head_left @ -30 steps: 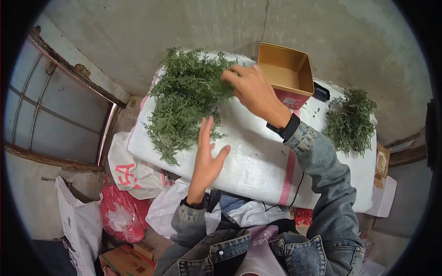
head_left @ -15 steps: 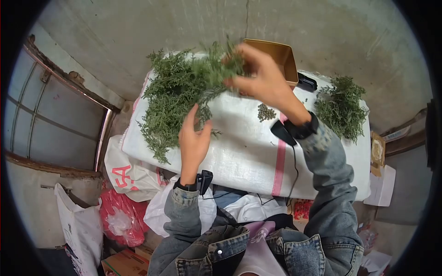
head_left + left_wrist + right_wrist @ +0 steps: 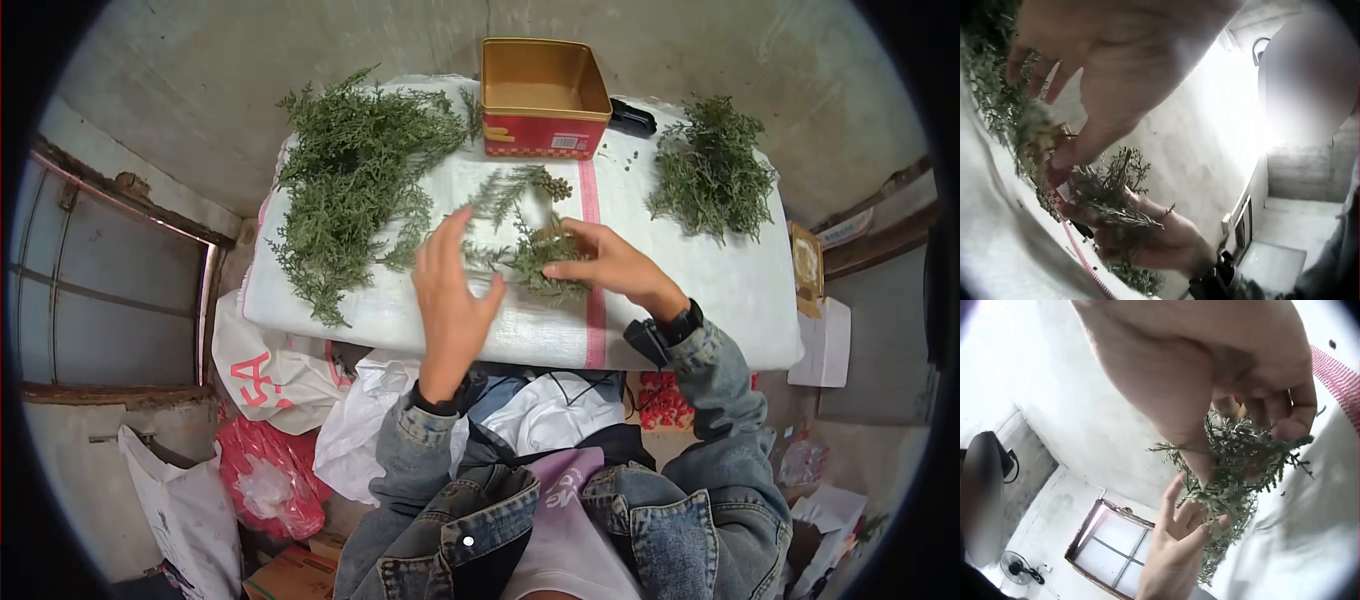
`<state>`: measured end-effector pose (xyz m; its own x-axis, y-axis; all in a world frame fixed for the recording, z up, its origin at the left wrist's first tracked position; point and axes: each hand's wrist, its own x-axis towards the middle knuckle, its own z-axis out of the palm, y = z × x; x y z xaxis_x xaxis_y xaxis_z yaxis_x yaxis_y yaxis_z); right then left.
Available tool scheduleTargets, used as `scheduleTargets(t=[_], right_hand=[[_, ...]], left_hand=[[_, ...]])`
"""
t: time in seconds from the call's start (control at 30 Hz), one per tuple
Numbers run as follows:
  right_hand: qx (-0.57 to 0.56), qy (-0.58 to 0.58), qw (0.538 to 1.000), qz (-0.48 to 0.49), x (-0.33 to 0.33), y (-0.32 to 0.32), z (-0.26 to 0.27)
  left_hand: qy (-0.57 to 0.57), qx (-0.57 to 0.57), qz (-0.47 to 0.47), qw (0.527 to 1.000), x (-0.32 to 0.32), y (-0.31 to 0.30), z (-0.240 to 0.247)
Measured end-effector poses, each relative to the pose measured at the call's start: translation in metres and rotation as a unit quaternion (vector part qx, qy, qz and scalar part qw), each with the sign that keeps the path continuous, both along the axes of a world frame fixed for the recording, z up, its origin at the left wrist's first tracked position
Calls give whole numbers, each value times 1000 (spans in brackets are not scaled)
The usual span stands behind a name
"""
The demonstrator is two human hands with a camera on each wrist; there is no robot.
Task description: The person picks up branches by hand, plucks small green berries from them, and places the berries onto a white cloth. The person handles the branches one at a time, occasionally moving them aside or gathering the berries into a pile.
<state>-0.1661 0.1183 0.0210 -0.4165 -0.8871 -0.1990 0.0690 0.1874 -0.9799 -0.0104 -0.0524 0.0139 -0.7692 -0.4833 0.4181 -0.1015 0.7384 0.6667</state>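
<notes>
My right hand (image 3: 625, 270) pinches a leafy conifer sprig (image 3: 540, 268) between thumb and fingers over the front middle of the white-covered table. In the right wrist view, the sprig's scaly green twigs (image 3: 1235, 450) stick out around the fingertips. My left hand (image 3: 455, 290) is just left of the sprig, fingers extended and thumb spread apart. Beyond it lies a large heap of conifer branches (image 3: 350, 170) on the left part of the table. A small cluster of round brownish-green cones (image 3: 555, 187) lies just behind the sprig, partly covered by it.
An open red and gold tin (image 3: 545, 135) stands at the back, with a black object (image 3: 632, 118) beside it. A smaller conifer pile (image 3: 715, 175) lies on the right, near scattered bits. White bags (image 3: 275, 365) and a red bag (image 3: 270, 475) sit below the table's left front edge.
My right hand has come forward from the back of the large heap, bringing the sprig away to its right. My left hand has shifted slightly right, and the head view has moved.
</notes>
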Motion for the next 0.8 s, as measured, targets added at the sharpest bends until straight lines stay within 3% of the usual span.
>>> scheduleTargets(t=[0.13,0.23,0.3,0.4,0.43,0.53,0.7,0.8], right_hand=[[-19,25,1000,2,12,5,-10],[74,101,988,-85,20,13,18],[127,131,975,-130,21,18,17],[-47,68,959,-272,19,36,9],[-58,75,957,-273,15,38,8],[-59,31,905,-421,18,63,-4],[-49,52,893,-444,35,83,-16],[-41,8,915,-402,51,78,-32]], left_hand=[[-12,-84,-81,993,5,19,-2],[-65,113,-89,988,4,15,-35],[-46,101,-80,991,-1,9,-38],[-20,76,-44,996,14,11,-37],[-19,63,-54,996,13,6,-38],[-27,47,-78,995,17,-1,-43],[30,103,-48,993,13,-3,-46],[21,118,-24,992,21,-5,-49]])
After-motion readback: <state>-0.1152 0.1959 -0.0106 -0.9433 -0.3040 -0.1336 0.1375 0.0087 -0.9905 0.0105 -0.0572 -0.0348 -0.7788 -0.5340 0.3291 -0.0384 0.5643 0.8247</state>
